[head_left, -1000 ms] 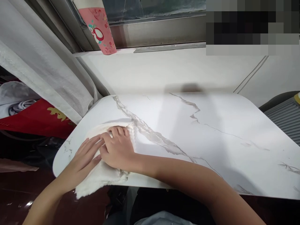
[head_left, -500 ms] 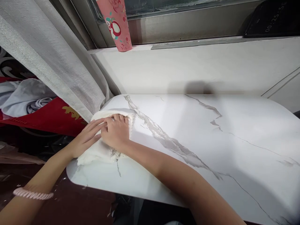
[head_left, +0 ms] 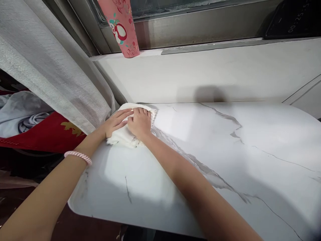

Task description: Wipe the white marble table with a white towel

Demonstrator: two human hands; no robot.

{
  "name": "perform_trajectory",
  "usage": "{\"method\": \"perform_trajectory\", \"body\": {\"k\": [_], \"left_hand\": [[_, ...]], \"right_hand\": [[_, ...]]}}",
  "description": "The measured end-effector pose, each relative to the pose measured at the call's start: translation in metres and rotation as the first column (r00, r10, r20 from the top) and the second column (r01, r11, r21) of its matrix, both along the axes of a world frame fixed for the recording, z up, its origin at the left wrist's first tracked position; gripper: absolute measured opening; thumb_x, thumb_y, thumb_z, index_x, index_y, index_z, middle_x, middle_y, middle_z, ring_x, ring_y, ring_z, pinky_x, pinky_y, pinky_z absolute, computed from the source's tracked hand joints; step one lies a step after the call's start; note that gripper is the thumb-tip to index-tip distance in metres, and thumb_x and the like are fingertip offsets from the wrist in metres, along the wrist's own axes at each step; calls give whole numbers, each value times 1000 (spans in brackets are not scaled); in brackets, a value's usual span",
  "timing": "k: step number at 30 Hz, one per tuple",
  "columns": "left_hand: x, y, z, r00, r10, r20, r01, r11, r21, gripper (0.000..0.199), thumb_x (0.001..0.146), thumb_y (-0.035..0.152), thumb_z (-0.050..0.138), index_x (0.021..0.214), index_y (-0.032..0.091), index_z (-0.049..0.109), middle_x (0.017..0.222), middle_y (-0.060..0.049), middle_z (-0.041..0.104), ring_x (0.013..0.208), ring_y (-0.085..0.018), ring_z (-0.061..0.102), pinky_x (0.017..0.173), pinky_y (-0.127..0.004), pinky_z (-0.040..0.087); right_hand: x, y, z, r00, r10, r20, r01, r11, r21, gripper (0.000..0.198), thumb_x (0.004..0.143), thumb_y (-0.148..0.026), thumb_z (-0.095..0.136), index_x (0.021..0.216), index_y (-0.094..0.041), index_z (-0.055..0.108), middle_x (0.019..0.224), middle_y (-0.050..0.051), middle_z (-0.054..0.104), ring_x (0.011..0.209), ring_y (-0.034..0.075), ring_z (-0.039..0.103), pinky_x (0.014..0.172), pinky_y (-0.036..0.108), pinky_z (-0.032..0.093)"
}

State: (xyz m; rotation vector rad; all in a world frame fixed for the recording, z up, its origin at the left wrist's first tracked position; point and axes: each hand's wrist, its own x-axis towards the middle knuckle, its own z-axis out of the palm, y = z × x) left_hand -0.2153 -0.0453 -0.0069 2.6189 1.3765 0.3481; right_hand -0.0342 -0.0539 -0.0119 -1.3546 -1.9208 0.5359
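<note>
A folded white cloth (head_left: 120, 136) with a fringed edge lies at the far left corner of the white marble-patterned table (head_left: 155, 180). My left hand (head_left: 116, 123) rests flat on its left part, fingers stretched out to the right and a pink coiled band on the wrist. Beside it, my right hand (head_left: 140, 123) presses on the cloth with bent fingers that grip it near the fringed right edge. The left fingertips meet the right hand near its thumb. Part of the cloth is hidden under both hands.
A grey curtain (head_left: 62, 63) hangs close to the table's left end. On the window sill stand a pink patterned cup-like container (head_left: 120, 30) and a dark device showing digits (head_left: 296, 20). Clothes (head_left: 27, 110) and red fabric (head_left: 45, 130) lie at the left.
Both hands have slid the cloth away from me and a little to the right, toward the wall. More of the table's near left corner now shows.
</note>
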Motion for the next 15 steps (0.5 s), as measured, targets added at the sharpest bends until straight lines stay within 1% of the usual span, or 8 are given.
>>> {"method": "perform_trajectory", "body": {"k": [3, 8, 12, 15], "left_hand": [[-1, 22, -2, 1000, -1, 4, 1, 1000, -7, 63, 98, 58, 21, 148, 22, 37, 156, -8, 33, 144, -24, 29, 120, -42, 19], [-4, 50, -6, 1000, 25, 2, -25, 1000, -10, 66, 96, 59, 21, 149, 21, 36, 157, -8, 33, 144, -26, 29, 121, -41, 19], [-7, 62, -7, 999, 29, 15, -29, 1000, 3, 67, 96, 60, 22, 148, 20, 38, 156, -8, 34, 144, -26, 29, 121, -43, 19], [-8, 63, -8, 998, 46, 31, -46, 999, 3, 65, 96, 57, 23, 148, 21, 38, 157, -8, 33, 144, -25, 29, 121, -43, 19]], "right_hand": [[2, 16, 0, 1000, -10, 23, 10, 1000, 8, 28, 92, -18, 45, 116, -11, 58, 122, 11, 63, 119, 26, 49, 107, 41, 31], [-1, 36, -1, 999, -53, 3, 53, 999, 4, 27, 92, -19, 44, 112, -13, 61, 120, 10, 65, 120, 25, 50, 108, 40, 30], [-9, 46, -3, 996, -88, -28, 88, 996, -1, 26, 91, -18, 43, 108, -15, 63, 118, 10, 66, 118, 25, 51, 106, 40, 31], [-12, 49, -4, 995, -98, -29, 98, 995, 15, 26, 91, -17, 43, 105, -15, 65, 117, 9, 67, 117, 26, 51, 106, 41, 29]]}}
